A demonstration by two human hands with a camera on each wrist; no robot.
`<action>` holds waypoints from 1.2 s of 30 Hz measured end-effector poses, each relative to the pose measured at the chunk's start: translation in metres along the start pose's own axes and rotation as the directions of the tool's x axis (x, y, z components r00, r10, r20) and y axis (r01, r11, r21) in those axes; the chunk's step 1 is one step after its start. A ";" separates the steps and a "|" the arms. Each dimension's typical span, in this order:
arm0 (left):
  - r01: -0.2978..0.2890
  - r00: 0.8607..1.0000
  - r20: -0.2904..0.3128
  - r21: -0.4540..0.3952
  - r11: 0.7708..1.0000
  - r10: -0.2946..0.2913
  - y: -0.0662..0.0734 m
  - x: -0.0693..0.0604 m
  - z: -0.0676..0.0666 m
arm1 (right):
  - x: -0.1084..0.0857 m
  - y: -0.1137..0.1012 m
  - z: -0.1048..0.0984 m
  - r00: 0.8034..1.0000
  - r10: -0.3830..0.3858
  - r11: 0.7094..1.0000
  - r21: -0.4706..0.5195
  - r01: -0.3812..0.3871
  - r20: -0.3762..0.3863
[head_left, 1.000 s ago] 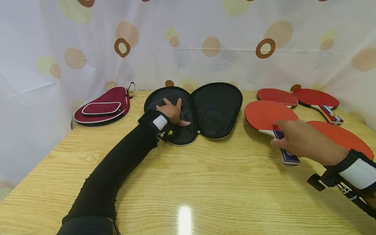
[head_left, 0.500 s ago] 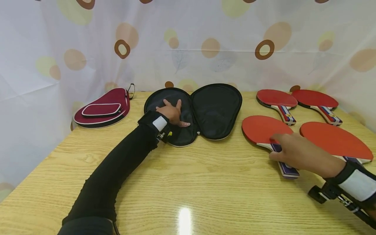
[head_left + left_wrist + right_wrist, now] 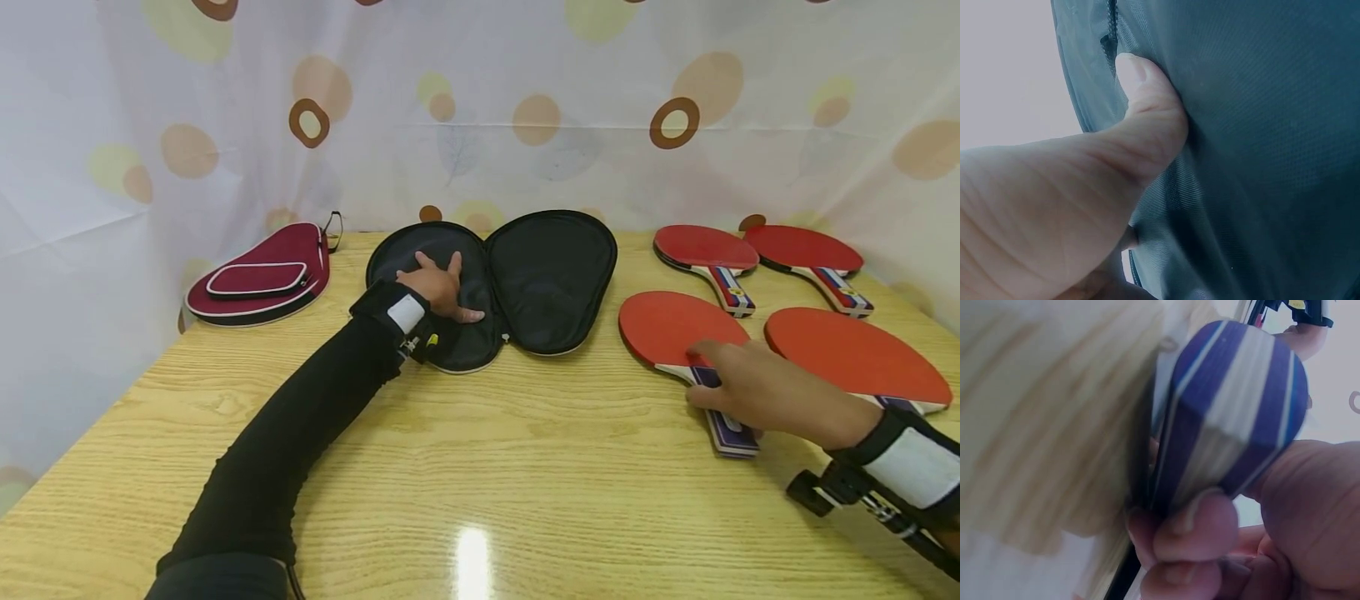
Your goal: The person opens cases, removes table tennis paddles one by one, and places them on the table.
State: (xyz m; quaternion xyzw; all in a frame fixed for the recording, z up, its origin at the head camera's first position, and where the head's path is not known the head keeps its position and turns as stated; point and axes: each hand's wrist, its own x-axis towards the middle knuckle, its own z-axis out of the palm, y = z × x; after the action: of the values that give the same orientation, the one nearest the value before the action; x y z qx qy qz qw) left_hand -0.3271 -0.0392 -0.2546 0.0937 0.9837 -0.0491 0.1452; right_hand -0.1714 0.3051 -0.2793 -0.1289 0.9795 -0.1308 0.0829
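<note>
My left hand (image 3: 437, 288) rests with fingers spread on the left half of an unzipped black paddle case (image 3: 551, 279), which lies folded out flat. In the left wrist view the thumb (image 3: 1150, 103) lies against its dark fabric; the other fingers are mostly hidden. With my right hand (image 3: 757, 387) I grip the purple-striped handle of a red table tennis paddle (image 3: 667, 325), which lies low at the table. The right wrist view shows curled fingertips (image 3: 1194, 528) around that handle (image 3: 1235, 406), its butt end facing the camera.
A second red paddle (image 3: 855, 354) lies right of the gripped one, partly behind my wrist. Two more paddles, one at left (image 3: 705, 246) and one at right (image 3: 806, 250), lie farther back. A closed maroon case (image 3: 258, 275) sits at the table's (image 3: 420, 483) back left.
My right hand has lowered the paddle from a raised tilt to the table during the first half second. Since then both hands stay nearly still.
</note>
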 end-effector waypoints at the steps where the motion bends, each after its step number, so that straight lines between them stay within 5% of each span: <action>1: 0.000 1.000 -0.002 0.001 1.000 0.000 0.000 0.000 0.000 | 0.000 0.000 0.000 1.000 0.000 1.000 -0.003 0.000 0.000; 17: 0.006 1.000 -0.005 -0.008 1.000 -0.006 0.000 0.001 0.000 | 0.002 0.001 -0.001 1.000 -0.001 1.000 -0.013 0.001 0.015; 29: 0.018 1.000 -0.007 -0.009 1.000 -0.018 0.001 0.001 0.002 | 0.003 -0.002 0.000 0.996 -0.087 0.993 -0.084 0.084 -0.026; 36: 0.029 1.000 -0.007 0.004 1.000 -0.029 0.003 0.002 0.002 | 0.008 -0.004 -0.001 0.998 -0.056 0.995 -0.079 0.055 -0.019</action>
State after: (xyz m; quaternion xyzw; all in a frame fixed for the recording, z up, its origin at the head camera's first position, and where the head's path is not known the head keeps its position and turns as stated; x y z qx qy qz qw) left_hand -0.3278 -0.0366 -0.2570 0.0798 0.9854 -0.0529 0.1410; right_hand -0.1781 0.3000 -0.2779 -0.1579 0.9807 -0.0959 0.0635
